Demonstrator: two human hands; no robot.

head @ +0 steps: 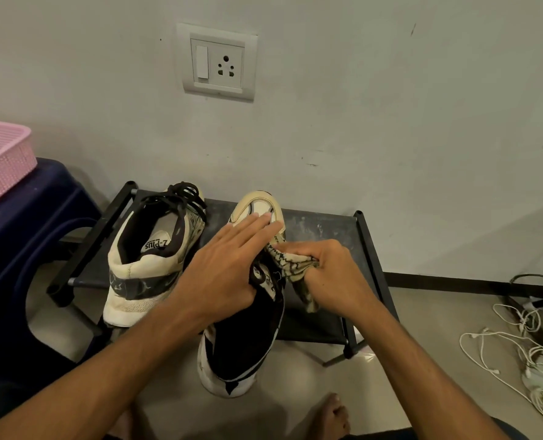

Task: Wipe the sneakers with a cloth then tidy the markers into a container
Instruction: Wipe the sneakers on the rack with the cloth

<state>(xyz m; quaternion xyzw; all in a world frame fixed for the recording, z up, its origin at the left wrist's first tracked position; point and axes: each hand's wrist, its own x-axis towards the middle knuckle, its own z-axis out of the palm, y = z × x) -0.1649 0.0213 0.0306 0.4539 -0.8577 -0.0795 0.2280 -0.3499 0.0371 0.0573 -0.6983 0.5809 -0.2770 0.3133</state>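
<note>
Sneaker (248, 341) in cream and black between both hands, toe pointing at the wall above a low black rack (314, 227), heel jutting out past the rack's front edge toward the camera. Left hand (228, 268) laid flat on top of it, fingers straight and together, fingertips reaching the cream toe cap. Right hand (333, 274) curled tight round a bunched cream cloth (290, 262) with dark lines, pressing it to the shoe's right side just beside the left hand; loose end of the cloth hanging down under the fist. Second sneaker (146, 268) standing on the left half of the rack, heel toward the camera, black laces piled at the far end. Pink basket (0, 160) on a dark blue stool (25, 223) at far left. Switch and socket plate (217, 63) on the wall above. Tangle of white cables (511, 344) on the floor at right. Bare foot (335, 414) at the bottom edge.
</note>
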